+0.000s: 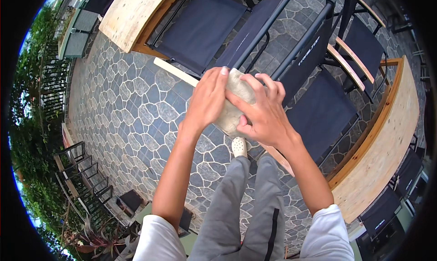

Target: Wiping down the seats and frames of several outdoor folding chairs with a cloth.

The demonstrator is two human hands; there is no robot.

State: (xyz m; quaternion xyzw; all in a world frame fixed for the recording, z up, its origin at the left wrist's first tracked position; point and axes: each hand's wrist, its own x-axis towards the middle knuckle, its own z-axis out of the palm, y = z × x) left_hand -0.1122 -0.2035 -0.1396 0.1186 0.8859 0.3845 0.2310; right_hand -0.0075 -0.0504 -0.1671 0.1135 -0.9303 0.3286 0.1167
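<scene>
A pale beige cloth (230, 116), bunched and folded, is held between my two hands in front of me, above the stone floor. My left hand (208, 99) lies along its left side with the fingers close together, pointing away from me. On the right, my right hand (261, 107) presses on the cloth with bent, spread fingers and a curled thumb. Just beyond the hands is the metal frame of a dark folding chair's backrest (251, 32). The fingertips hide part of the cloth, and its underside is out of sight.
Dark fabric chairs with wooden armrests, one with a broad seat (321, 114), stand ahead and right. Wooden tables are at the upper left (131, 15) and right (382, 152). A metal rack (85, 179) and plants line the left. My pale clog (239, 146) is on the patterned stone floor (136, 124).
</scene>
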